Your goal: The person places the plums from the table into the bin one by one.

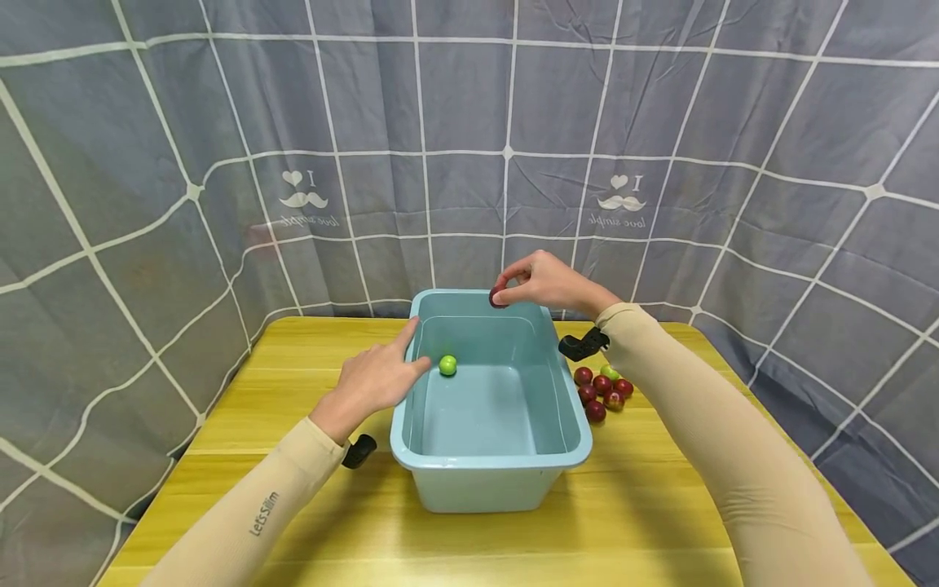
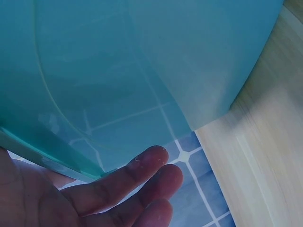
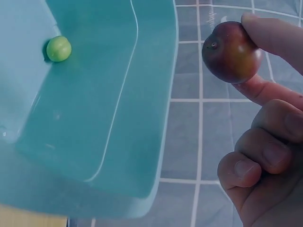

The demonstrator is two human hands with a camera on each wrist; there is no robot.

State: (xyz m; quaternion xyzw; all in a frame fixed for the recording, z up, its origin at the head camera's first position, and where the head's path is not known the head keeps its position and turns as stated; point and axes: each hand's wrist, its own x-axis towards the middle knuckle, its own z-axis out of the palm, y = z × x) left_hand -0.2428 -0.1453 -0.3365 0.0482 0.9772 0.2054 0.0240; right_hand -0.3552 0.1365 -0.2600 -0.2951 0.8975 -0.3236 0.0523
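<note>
Between thumb and index finger, my right hand (image 1: 546, 283) pinches a dark red plum (image 3: 232, 53) above the far rim of a light blue plastic tub (image 1: 491, 462). The plum's reddish-brown skin and stem dimple show in the right wrist view. My left hand (image 1: 377, 375) rests on the tub's left rim, thumb over the inside and fingers stretched along the outer side. One green fruit (image 1: 447, 365) lies on the tub floor near the left wall. To the right of the tub, several dark red plums (image 1: 601, 385) sit in a cluster with a green fruit (image 1: 610, 372) at its back.
The tub stands on a yellow wood-grain table (image 1: 308, 359). A grey curtain (image 1: 469, 106) with white grid lines hangs behind the table and along both sides. A black band (image 1: 583, 345) is on the right wrist, another black band (image 1: 359, 451) on the left.
</note>
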